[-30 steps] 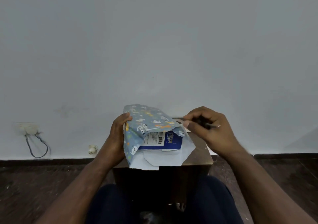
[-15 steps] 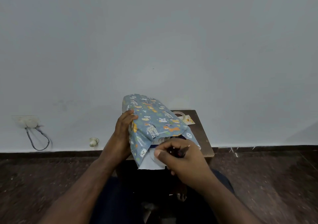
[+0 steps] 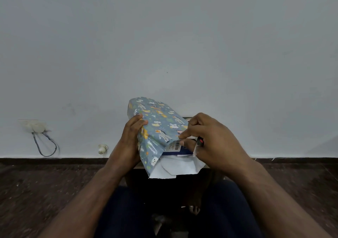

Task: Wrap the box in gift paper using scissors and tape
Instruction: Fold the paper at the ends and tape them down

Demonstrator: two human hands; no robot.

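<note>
Box (image 3: 180,149) partly wrapped, propped on the small counter (image 3: 206,166) against the wall, blue end with its barcode label showing at the near, open end. Gift paper (image 3: 157,128), blue with little animals, already drawn over the top and left side; white underside of the near flap hanging loose below the box. Left hand (image 3: 132,137) gripping the left edge of the parcel, fingers (image 3: 138,119) curled over the paper, thumb on the top face, much as half a second ago. Right hand (image 3: 210,142) changed: a second ago lifted off to the right of the parcel, half a second ago down low in front of the open end, now raised to the right corner, forefinger and thumb pinching the paper edge just above the barcode. Something dark with a red spot (image 3: 200,141) tucked under the same curled fingers, possibly the scissors handle, too hidden to say for sure. Parcel also tipped more upright than a second ago, so the open end faces the camera. Reading of the shift: top flap being pulled down over the exposed end, fold not yet creased, no tape on this end visible. Likely remaining: side flaps tucked in, white bottom flap brought up, then taped. Tape roll not visible now, probably hidden behind the parcel and right hand.
</note>
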